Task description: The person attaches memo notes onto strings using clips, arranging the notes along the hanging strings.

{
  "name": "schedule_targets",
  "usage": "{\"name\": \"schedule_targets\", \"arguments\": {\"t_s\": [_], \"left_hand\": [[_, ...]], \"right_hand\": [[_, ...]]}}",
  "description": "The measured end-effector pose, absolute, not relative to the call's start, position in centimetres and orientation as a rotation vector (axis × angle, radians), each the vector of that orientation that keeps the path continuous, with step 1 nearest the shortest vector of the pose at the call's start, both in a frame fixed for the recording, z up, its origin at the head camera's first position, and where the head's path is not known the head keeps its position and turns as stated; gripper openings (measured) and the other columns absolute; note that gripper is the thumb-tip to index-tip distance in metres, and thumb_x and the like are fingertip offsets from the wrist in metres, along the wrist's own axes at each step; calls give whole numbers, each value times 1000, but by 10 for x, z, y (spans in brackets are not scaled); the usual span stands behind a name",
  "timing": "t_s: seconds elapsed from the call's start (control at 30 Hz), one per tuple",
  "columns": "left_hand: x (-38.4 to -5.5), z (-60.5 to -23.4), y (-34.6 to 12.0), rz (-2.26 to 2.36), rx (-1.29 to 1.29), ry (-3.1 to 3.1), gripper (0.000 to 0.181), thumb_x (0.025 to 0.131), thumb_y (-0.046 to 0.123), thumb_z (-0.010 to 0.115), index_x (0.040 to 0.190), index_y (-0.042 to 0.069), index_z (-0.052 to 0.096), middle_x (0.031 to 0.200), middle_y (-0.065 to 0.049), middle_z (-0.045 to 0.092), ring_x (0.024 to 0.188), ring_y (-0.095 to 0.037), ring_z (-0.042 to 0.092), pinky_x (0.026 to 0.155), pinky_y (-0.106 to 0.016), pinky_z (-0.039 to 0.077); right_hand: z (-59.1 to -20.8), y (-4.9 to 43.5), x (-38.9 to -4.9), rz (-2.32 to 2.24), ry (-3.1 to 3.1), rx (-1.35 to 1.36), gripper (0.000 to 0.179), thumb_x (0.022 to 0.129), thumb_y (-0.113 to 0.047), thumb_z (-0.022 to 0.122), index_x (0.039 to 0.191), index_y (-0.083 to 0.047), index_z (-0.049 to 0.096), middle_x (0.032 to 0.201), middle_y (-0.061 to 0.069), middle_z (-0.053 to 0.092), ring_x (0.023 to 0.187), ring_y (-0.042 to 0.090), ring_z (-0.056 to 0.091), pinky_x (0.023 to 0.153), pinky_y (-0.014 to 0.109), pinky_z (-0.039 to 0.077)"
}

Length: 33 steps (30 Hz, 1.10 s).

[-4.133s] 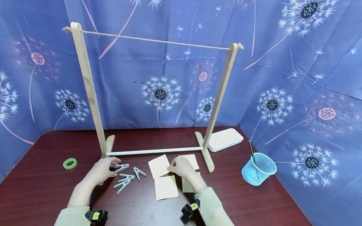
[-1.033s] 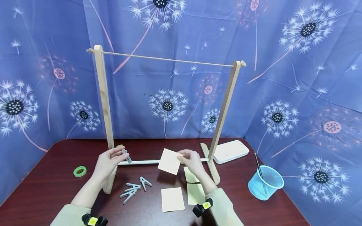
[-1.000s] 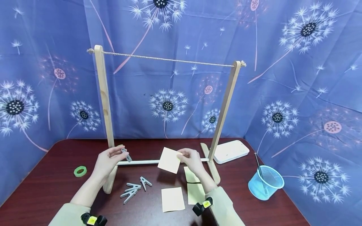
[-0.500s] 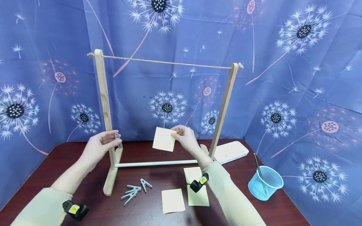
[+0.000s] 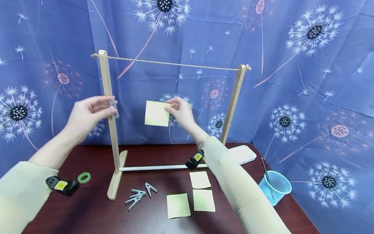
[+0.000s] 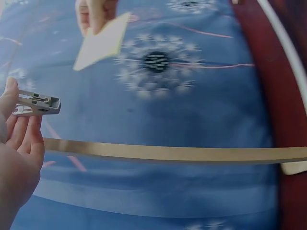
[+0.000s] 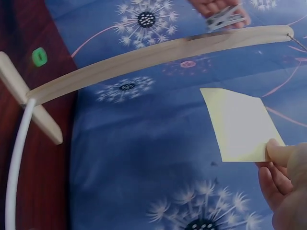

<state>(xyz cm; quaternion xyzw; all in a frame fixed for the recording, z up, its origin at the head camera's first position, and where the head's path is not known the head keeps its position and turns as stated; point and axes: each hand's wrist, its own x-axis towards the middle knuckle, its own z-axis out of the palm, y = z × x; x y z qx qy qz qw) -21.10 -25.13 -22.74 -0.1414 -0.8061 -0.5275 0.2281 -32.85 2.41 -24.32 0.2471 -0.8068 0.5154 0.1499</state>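
My left hand [image 5: 87, 113] is raised beside the left post of a wooden frame and pinches a grey clothespin [image 5: 114, 108] between thumb and fingers. In the left wrist view the clothespin [image 6: 38, 104] points away from the fingertips. Between the two posts, my right hand [image 5: 181, 112] holds a pale yellow paper square [image 5: 157, 113] by its right edge. The paper [image 7: 242, 125] hangs in the air below the rope [image 5: 172, 64], which is strung across the frame's top. Both hands are lower than the rope in the head view.
Several grey clothespins [image 5: 135, 197] lie on the dark red table [image 5: 102, 217]. Three yellow paper squares [image 5: 178, 205] lie right of them. A green tape ring [image 5: 84, 177] is at left. A white case [image 5: 242, 154] and a blue mesh cup [image 5: 274, 187] stand at right. The frame's white crossbar [image 5: 155, 168] runs low.
The left hand has picked up a clothespin and the right hand a paper square from the table. Both hands have since risen, and the paper has shifted somewhat left.
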Motion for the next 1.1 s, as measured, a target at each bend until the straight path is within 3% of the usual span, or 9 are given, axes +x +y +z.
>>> {"name": "schedule_targets", "arguments": {"t_s": [0.17,0.4,0.57,0.7,0.83,1.1], "left_hand": [[-212,-184,-249,-1466,-415,-2134,34,90,14,72,123,20,68,95,26,70,92,9,65,80,-7,47],[-220,-132,-249,-1683,-545,-1871,33,83,3,76,114,10,72,95,11,75,90,0,69,82,-8,49],[-225,-104,-249,-1534,-476,-1982,39,87,12,74,125,11,66,99,14,70,96,1,64,85,-7,47],[-231,-88,-248,-1510,-458,-2003,43,88,16,73,130,10,63,103,13,67,101,-1,63,84,-6,47],[-235,-77,-245,-1482,-437,-2037,46,89,20,72,133,11,61,106,14,66,104,1,62,96,-8,42],[-246,-67,-238,-1452,-401,-2094,46,91,23,69,134,11,60,102,17,65,106,-1,60,111,-19,35]], "right_hand": [[-219,11,-333,1512,-2272,714,23,89,-15,73,107,-1,68,98,16,74,91,23,72,81,24,54],[-185,-15,-329,1679,-2147,784,23,88,-16,73,107,-1,71,99,15,74,87,15,71,81,20,54],[-171,-38,-324,1842,-2048,779,23,88,-12,73,107,1,70,98,18,73,80,11,68,79,19,54],[-162,-53,-324,1881,-2053,744,24,88,-12,74,109,-1,71,100,16,74,86,14,70,79,15,53],[-157,-62,-325,1916,-2049,738,26,88,-14,74,111,-2,71,103,15,74,92,16,70,79,13,52],[-156,-73,-325,2010,-1981,768,25,89,-12,72,110,2,70,104,18,73,87,14,69,77,14,54]]}}
